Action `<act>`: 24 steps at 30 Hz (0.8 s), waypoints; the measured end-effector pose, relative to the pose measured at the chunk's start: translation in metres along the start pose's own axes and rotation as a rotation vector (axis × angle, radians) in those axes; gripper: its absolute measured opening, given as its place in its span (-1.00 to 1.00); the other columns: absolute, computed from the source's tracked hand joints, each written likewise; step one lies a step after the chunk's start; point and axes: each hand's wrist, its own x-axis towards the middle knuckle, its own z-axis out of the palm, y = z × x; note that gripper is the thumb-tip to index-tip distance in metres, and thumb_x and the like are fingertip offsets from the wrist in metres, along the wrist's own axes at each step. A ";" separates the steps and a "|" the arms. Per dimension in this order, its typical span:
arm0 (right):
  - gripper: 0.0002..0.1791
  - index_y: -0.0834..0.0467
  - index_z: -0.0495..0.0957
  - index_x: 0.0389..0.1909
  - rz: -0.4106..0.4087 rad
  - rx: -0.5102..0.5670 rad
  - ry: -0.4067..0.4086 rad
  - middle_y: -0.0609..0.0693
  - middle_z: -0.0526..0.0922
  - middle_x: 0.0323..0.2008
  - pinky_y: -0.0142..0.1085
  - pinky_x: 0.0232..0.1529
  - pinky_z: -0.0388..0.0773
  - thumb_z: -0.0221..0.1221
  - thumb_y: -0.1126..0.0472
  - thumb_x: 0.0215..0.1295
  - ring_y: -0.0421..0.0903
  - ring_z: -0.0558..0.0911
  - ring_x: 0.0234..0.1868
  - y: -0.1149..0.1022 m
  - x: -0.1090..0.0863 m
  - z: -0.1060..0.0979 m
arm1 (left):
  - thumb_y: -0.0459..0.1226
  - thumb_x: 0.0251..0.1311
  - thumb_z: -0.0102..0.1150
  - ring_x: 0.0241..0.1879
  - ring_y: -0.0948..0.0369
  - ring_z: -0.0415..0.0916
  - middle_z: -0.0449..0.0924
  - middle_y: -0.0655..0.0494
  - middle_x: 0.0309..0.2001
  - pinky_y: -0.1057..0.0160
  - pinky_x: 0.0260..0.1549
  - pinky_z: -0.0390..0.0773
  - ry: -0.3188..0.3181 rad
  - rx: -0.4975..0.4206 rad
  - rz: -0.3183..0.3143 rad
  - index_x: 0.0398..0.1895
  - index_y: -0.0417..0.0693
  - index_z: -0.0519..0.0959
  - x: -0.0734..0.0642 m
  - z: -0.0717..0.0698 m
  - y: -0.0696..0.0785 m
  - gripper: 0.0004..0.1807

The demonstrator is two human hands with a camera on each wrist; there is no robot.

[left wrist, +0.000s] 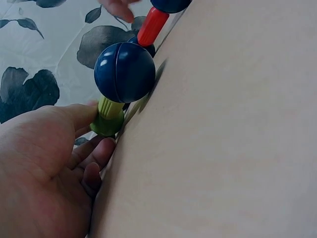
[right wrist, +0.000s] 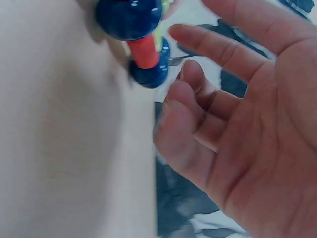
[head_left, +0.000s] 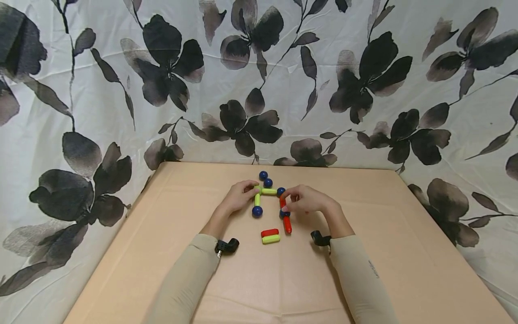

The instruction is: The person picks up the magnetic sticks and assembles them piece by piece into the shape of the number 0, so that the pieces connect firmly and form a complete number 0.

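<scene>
Floral backdrop (head_left: 291, 81) — tan tabletop (head_left: 166, 216) under blue balls (head_left: 256, 211).

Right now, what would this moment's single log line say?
Left hand: holding green joint | right hand: near a blue ball | red stick, lime stick: lying side by side

the left arm (head_left: 184, 279) and right arm (head_left: 362, 279), both long-sleeved, reach forward and angle inward; the left hand (head_left: 238, 196) pinches between thumb (left wrist: 81, 116) and bent fingers (left wrist: 102, 151), while the right hand (head_left: 310, 199) is relaxed, some fingers loosely bent, others straighter
</scene>
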 end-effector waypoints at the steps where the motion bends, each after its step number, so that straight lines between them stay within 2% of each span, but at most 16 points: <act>1: -0.50 0.07 0.65 0.21 -0.011 -0.013 -0.001 0.08 0.58 -0.29 -0.28 -0.40 0.48 0.41 -0.02 0.31 -0.02 0.51 -0.38 0.002 0.002 0.001 | -0.09 0.52 0.17 0.08 0.07 0.56 0.66 0.00 0.15 0.03 0.17 0.55 0.000 0.001 0.002 0.31 -0.04 0.60 0.000 0.000 0.000 -0.59; 4: -0.42 0.06 0.61 0.28 -0.041 -0.009 -0.027 0.08 0.58 -0.18 -0.21 -0.16 0.46 0.44 -0.04 0.27 0.02 0.50 -0.13 0.009 0.007 0.003 | -0.09 0.52 0.17 0.08 0.08 0.57 0.67 0.00 0.14 0.03 0.17 0.54 0.000 0.008 0.009 0.31 -0.04 0.60 0.000 0.001 0.000 -0.59; 7: -0.42 0.06 0.61 0.27 -0.059 0.016 -0.050 0.06 0.60 -0.11 -0.17 -0.05 0.43 0.46 -0.01 0.26 0.05 0.47 -0.02 0.017 0.011 0.006 | -0.09 0.52 0.17 0.09 0.08 0.57 0.67 0.01 0.15 0.02 0.19 0.54 -0.001 0.012 0.011 0.31 -0.04 0.60 0.000 0.001 0.000 -0.59; 13: -0.46 0.06 0.63 0.23 -0.071 0.051 -0.044 0.03 0.59 -0.12 -0.17 -0.05 0.42 0.47 0.05 0.25 0.04 0.46 -0.02 0.027 0.016 0.010 | -0.08 0.51 0.18 0.12 0.07 0.57 0.67 0.02 0.17 0.01 0.22 0.53 0.000 0.011 0.011 0.31 -0.03 0.60 0.000 0.000 0.002 -0.58; 24: -0.48 0.03 0.64 0.25 -0.060 0.083 -0.041 0.05 0.53 -0.16 -0.17 -0.08 0.36 0.44 0.04 0.28 0.04 0.43 -0.04 0.028 0.015 0.015 | -0.09 0.51 0.18 0.12 0.04 0.57 0.61 -0.05 0.19 0.02 0.19 0.55 -0.003 0.014 0.000 0.36 -0.02 0.56 -0.003 -0.002 0.000 -0.55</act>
